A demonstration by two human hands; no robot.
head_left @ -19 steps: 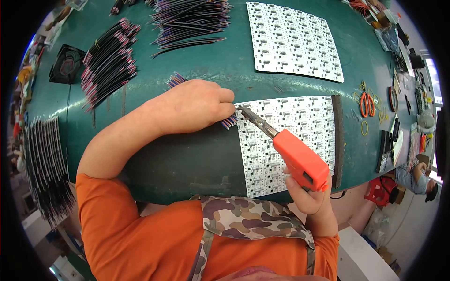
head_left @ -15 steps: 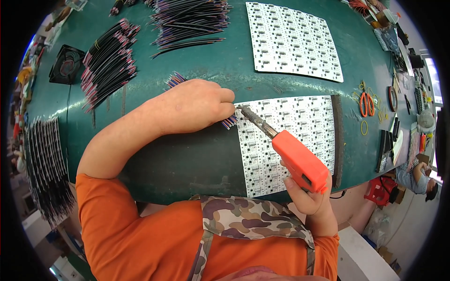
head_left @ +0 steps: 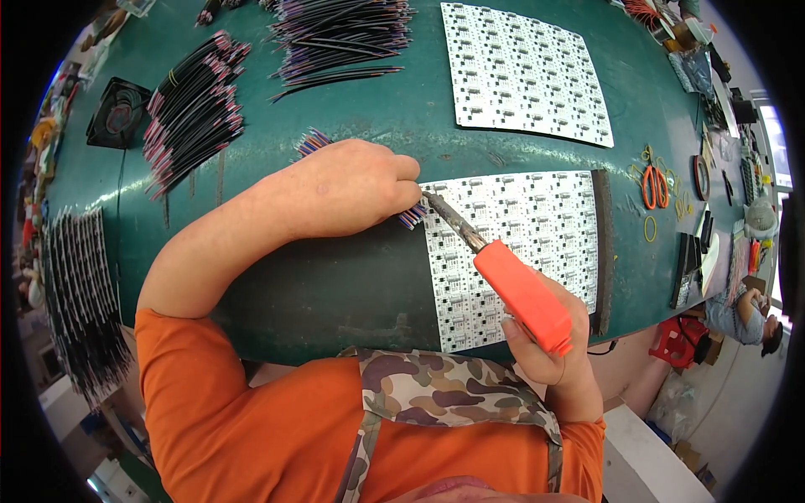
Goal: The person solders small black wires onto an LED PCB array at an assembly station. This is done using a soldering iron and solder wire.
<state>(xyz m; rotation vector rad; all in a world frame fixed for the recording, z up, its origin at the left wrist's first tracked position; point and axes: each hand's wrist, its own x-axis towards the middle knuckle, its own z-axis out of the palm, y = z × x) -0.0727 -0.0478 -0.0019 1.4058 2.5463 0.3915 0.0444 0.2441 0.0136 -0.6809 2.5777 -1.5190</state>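
My right hand (head_left: 545, 344) is wrapped round the red handle of a soldering gun (head_left: 524, 293). Its dark tip points up and left, meeting the upper left corner of a white circuit board panel (head_left: 520, 251) covered with small black parts. At that same corner my left hand (head_left: 365, 184) is closed round a bundle of thin wires (head_left: 411, 216). Their coloured ends stick out below the fingers and again behind the wrist. My left fingertips are turned away, so the exact contact between wire, tip and board is hidden.
A second white panel (head_left: 528, 75) lies farther back. Black wire bundles (head_left: 197, 109) and a larger wire pile (head_left: 340, 42) lie far left, near a small black fan (head_left: 117, 113). A dark strip (head_left: 602, 251) borders the near panel. Orange-handled scissors (head_left: 656, 186) lie right; another person (head_left: 742, 314) sits beyond.
The soldering gun's handle has swung slightly left and down in my right hand, while its tip stays near the panel corner. My left hand has barely moved.
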